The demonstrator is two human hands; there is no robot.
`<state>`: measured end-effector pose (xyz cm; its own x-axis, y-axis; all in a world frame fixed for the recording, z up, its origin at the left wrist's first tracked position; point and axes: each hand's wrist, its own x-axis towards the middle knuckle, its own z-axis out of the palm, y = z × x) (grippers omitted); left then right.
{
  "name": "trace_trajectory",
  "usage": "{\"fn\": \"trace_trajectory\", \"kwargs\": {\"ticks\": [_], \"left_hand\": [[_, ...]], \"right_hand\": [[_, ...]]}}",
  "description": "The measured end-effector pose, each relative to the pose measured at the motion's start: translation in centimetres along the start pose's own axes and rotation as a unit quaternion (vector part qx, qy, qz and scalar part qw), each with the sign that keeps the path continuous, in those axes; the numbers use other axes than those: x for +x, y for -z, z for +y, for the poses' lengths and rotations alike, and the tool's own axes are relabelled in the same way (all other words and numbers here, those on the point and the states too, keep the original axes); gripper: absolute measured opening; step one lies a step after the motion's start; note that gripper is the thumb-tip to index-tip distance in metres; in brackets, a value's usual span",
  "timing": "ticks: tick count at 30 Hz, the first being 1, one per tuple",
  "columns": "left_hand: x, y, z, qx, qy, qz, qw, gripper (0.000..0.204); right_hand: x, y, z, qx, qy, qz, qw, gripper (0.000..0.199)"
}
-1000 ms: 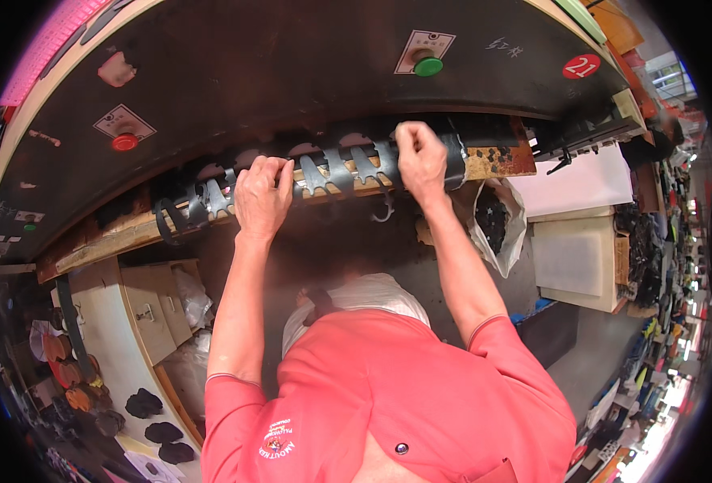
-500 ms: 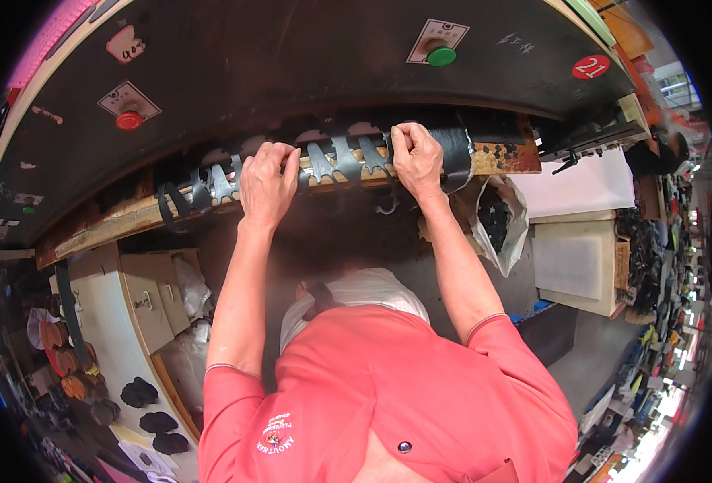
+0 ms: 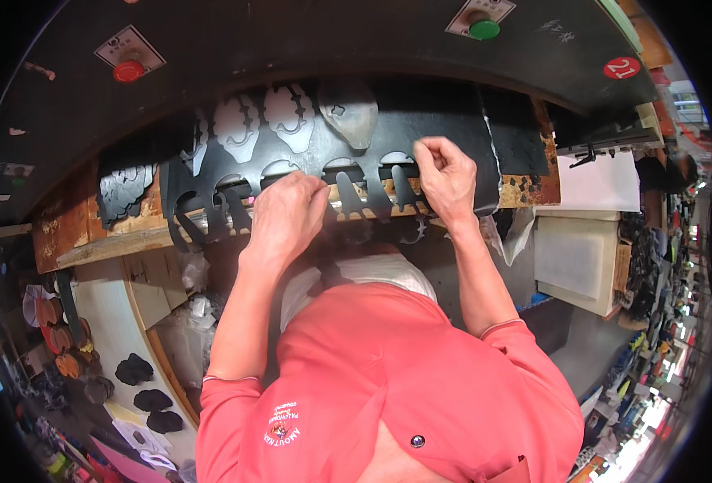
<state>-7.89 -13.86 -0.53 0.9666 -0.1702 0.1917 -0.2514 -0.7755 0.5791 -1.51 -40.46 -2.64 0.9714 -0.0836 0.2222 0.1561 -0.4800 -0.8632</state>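
A black sheet (image 3: pixel 428 113) lies on the bench, its near strip full of cut-out gaps and hanging over the front edge. My left hand (image 3: pixel 286 211) is closed in a pinch on this strip, left of the middle. Farther right, the fingers of my right hand (image 3: pixel 451 181) are bent into a pinch at the sheet's near edge; the fingertips are partly hidden. Shoe-upper-like outlines, one a pale shape (image 3: pixel 289 121), show in the sheet behind my left hand. To their right rests a rounded, pointed cutting die (image 3: pixel 349 114).
Over the bench hangs a dark machine front with a red button (image 3: pixel 128 71) and a green button (image 3: pixel 485 30). Crumpled dark scraps (image 3: pixel 125 193) lie at the worn wooden bench's left. A white bag (image 3: pixel 518 235) hangs at the right beside a pale cabinet (image 3: pixel 577 253).
Both hands have drawn back toward me and a little to the right. More of the sheet now shows from under the machine, with the outlines and the die in sight.
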Motion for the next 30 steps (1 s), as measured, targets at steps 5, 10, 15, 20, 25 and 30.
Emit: {"fn": "trace_trajectory", "kwargs": {"ticks": [5,10,15,20,25,30], "left_hand": [[6.4,0.4,-2.5,-0.059,-0.059,0.153,0.985,0.032],[10.7,-2.5,-5.4,0.110,-0.066,0.088,0.988,0.039],[10.4,-3.2,-6.1,0.067,-0.077,0.107,0.989,0.040],[11.1,-2.5,-5.4,0.072,-0.069,0.103,0.990,0.040],[11.1,-2.3,-1.4,-0.095,-0.065,0.141,0.983,0.047],[11.3,-3.1,1.1,-0.243,0.017,-0.034,0.969,0.031]], "right_hand": [[5.8,-6.2,-3.0,-0.135,0.195,-0.055,0.970,0.069],[6.7,-10.4,-3.3,-0.165,0.173,-0.069,0.968,0.073],[7.1,-8.3,-2.9,-0.020,0.083,-0.073,0.994,0.069],[9.0,-4.5,-2.3,0.373,-0.146,-0.164,0.901,0.072],[8.5,-4.3,-1.7,0.413,-0.161,-0.148,0.884,0.071],[8.5,-4.4,-1.4,0.434,-0.170,-0.140,0.874,0.070]]}}
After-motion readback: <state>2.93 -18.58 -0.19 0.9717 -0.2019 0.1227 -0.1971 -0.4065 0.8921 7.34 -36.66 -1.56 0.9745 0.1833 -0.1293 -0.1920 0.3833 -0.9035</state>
